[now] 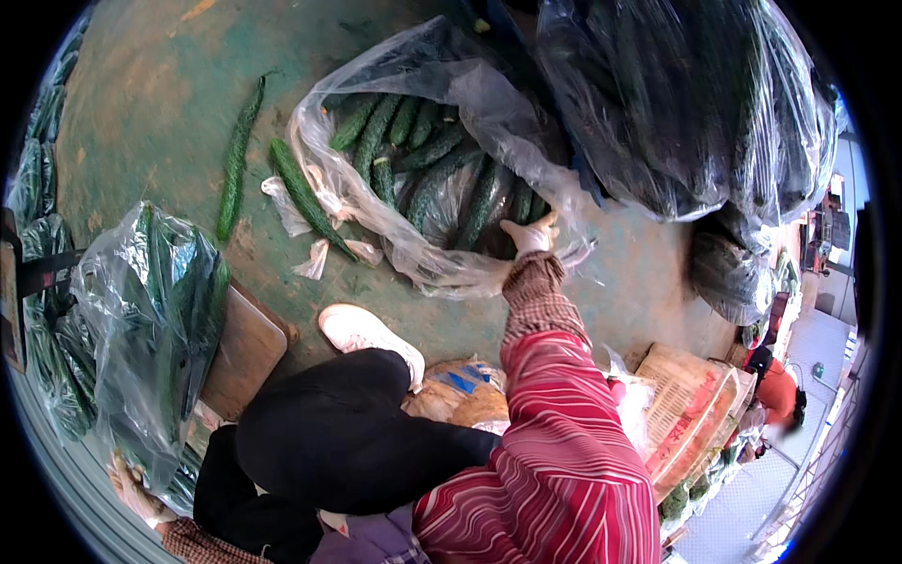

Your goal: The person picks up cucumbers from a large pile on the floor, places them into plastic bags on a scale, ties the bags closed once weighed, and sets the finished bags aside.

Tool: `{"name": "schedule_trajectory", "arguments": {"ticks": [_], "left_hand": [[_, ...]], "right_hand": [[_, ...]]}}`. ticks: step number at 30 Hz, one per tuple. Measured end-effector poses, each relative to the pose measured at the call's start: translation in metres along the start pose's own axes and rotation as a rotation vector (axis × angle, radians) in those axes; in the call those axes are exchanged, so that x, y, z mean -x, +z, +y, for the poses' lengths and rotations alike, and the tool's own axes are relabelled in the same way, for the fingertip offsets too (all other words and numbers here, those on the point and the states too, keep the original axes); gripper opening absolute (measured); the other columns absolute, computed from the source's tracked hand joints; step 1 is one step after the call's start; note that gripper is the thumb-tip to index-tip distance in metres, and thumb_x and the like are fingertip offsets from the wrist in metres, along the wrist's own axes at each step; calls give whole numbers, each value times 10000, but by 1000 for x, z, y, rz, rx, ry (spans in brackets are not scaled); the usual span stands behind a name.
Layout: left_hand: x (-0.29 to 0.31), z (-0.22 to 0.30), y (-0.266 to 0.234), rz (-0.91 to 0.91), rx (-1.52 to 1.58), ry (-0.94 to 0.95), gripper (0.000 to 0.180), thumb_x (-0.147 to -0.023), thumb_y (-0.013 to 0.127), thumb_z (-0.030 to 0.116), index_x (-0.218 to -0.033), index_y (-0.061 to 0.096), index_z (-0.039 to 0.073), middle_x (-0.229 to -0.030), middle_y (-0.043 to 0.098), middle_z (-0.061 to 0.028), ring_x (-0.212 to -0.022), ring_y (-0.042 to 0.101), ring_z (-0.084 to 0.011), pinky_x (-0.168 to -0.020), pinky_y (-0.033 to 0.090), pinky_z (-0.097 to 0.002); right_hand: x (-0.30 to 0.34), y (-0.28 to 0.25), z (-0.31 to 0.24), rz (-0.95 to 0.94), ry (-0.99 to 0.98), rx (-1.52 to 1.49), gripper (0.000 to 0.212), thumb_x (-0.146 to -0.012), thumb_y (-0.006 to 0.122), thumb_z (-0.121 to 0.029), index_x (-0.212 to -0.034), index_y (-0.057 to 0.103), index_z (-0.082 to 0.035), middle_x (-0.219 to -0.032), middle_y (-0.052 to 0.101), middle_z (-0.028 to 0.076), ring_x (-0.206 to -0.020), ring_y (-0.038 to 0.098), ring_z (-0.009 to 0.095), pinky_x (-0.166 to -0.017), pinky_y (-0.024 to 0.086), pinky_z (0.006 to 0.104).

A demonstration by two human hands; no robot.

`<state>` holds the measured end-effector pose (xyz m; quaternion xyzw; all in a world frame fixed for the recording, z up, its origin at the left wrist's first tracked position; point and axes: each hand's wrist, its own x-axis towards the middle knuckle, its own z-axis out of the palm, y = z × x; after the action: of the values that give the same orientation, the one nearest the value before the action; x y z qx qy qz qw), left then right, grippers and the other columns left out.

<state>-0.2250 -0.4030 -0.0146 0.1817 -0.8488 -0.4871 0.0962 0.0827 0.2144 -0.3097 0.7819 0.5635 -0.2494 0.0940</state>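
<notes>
My right hand (534, 235), in a pale glove, reaches over the near right rim of a large clear plastic bag (376, 226) on the floor. Its thumb and a finger are spread beside the dark green cucumbers (481, 205) inside; the other fingers are hidden. At the lower left, my gloved left hand (139, 493) is closed at the lower end of a smaller clear bag (127, 282) filled with cucumbers. That bag leans on a board-like platform (249, 352). Two loose cucumbers, one long (241, 160) and one thicker (305, 193), lie left of the large bag.
Large bags full of dark produce (658, 103) stand at the far right. More bagged cucumbers (47, 329) line the left edge. A cardboard box (691, 404) is right of my arm, and my white shoe (366, 334) stands near the large bag. Another person (778, 390) is at the far right.
</notes>
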Motion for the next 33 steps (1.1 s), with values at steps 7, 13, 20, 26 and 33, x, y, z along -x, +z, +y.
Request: {"name": "schedule_trajectory", "arguments": {"ticks": [7, 13, 20, 26, 33], "left_hand": [[-10, -5, -12, -117, 0, -27, 233, -863, 595, 157, -1055, 596, 25, -653, 364, 52, -557, 322, -41, -530, 278, -185], [-5, 4, -13, -180, 19, 12, 247, -872, 587, 175, -1064, 594, 19, -675, 374, 49, -565, 310, -39, -529, 271, -186], [2, 11, 2, -277, 27, 59, 272, -888, 570, 193, -1075, 566, -5, -680, 417, 54, -566, 333, -30, -547, 328, -169], [6, 12, -12, -252, 61, 38, 270, -901, 545, 186, -1083, 551, -14, -671, 401, 50, -561, 332, -31, -545, 328, -174], [13, 13, -10, -333, 6, 46, 280, -906, 533, 176, -1106, 540, -19, -686, 415, 44, -561, 317, -28, -552, 308, -174]], "right_hand": [[-15, -14, 8, -131, -192, -199, 1099, -547, 805, -274, -1375, 128, -17, -1180, 503, 244, -1048, 534, 331, -907, 433, 346], [51, -29, -8, -581, -424, -921, 773, -681, 748, -162, -1291, 329, 61, -1181, 519, 145, -1057, 510, 256, -918, 399, 310], [113, -1, -55, -638, -925, -449, 953, -705, 706, -351, -1409, 143, -41, -1395, 268, 260, -1302, 274, 334, -1057, 242, 349], [109, 37, 76, -251, -765, -2, 785, -759, 652, -341, -1390, 242, -117, -1286, 421, 211, -1185, 410, 357, -993, 335, 434], [49, 31, 106, 49, -677, -107, 154, -838, 510, -163, -811, 593, -35, -754, 602, 157, -717, 583, 338, -652, 452, 406]]}}
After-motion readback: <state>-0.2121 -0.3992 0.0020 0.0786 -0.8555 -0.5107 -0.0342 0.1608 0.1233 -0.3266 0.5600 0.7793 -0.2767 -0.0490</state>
